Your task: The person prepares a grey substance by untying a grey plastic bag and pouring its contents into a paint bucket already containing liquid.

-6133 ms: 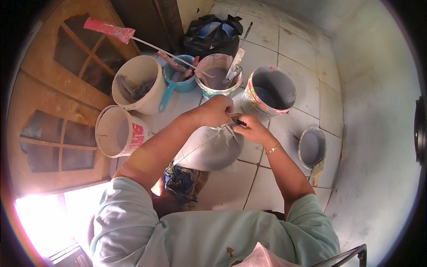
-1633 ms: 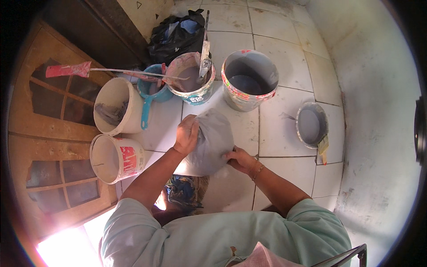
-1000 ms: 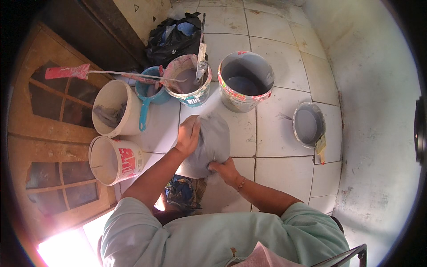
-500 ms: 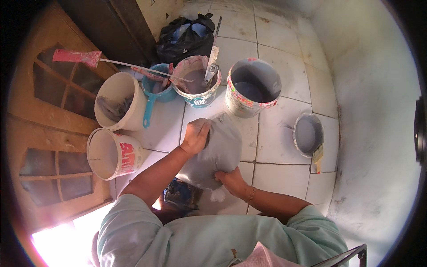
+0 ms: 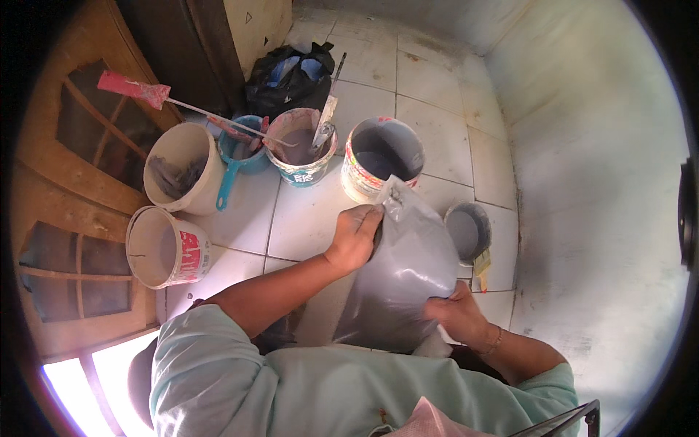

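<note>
A bulging plastic bag (image 5: 411, 266), glossy and grey, is held up in front of my body. My left hand (image 5: 357, 237) is closed on the bag's upper left side, below its gathered top corner. Lower down on the right, my right hand (image 5: 460, 315) grips the bag's side near the bottom. The bag's top overlaps the near rim of a paint-splashed bucket (image 5: 358, 182) with dark grey inside; I cannot tell whether they touch. Partly behind the bag stands a small pail (image 5: 466, 233) of grey paint, with a paintbrush (image 5: 481, 271) at its rim.
At left are a cream bucket (image 5: 207, 191) holding a grey rag, a white bucket (image 5: 191, 255) with a red label, and a blue dipper (image 5: 229, 182). A pink-handled roller (image 5: 135, 89) lies across a paint bucket (image 5: 302, 175). Behind sits a black bag (image 5: 291, 91). A wall (image 5: 582, 218) bounds the right.
Both hands have raised the bag and shifted it right, and it now looks larger and closer. The buckets sit slightly further left in the picture.
</note>
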`<state>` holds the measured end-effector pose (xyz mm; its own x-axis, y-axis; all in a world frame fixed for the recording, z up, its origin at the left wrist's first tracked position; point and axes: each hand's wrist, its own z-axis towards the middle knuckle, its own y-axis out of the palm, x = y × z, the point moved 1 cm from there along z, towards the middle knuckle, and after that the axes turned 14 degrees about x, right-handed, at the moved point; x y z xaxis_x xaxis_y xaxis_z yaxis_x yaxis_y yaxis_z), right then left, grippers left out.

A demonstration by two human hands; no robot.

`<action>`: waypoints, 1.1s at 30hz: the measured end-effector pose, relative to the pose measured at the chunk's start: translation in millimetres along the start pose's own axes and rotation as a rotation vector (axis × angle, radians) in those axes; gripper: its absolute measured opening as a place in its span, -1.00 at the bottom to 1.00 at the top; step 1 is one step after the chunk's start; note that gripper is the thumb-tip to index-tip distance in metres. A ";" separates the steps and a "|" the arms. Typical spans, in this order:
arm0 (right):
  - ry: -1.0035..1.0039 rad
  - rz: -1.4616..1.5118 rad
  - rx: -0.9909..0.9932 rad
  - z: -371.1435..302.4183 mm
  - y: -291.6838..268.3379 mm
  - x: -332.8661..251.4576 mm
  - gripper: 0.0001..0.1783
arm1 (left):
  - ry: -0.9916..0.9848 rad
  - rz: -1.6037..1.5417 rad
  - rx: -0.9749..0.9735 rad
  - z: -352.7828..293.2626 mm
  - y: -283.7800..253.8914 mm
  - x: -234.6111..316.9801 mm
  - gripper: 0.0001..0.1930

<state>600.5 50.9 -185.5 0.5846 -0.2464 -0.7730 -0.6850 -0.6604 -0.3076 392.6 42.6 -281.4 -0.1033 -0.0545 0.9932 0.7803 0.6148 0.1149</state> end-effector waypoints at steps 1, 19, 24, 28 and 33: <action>-0.043 0.157 0.080 -4.7 -9.3 -1.3 -0.76 | -0.005 -0.025 -0.007 2.0 10.1 6.7 -0.67; -0.481 0.253 0.642 -18.8 -95.5 -54.1 -0.90 | -0.507 -0.793 -0.353 24.5 123.9 37.8 -0.49; -0.480 0.099 0.612 -16.7 -84.8 -69.2 -0.92 | -0.630 -0.837 -0.580 1.5 119.8 30.3 -0.29; -0.385 -0.029 0.640 -4.6 -85.9 -89.5 -0.94 | -0.764 -0.986 -0.659 5.5 126.9 30.2 -0.25; -0.348 -0.039 0.619 9.7 -81.8 -129.0 -0.95 | -0.814 -1.079 -0.664 10.9 134.0 39.0 -0.20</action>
<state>576.9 143.6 -66.0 0.5112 0.0783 -0.8559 -0.8482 -0.1145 -0.5171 486.4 131.4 -227.6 -0.9244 0.3409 0.1710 0.2151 0.0958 0.9719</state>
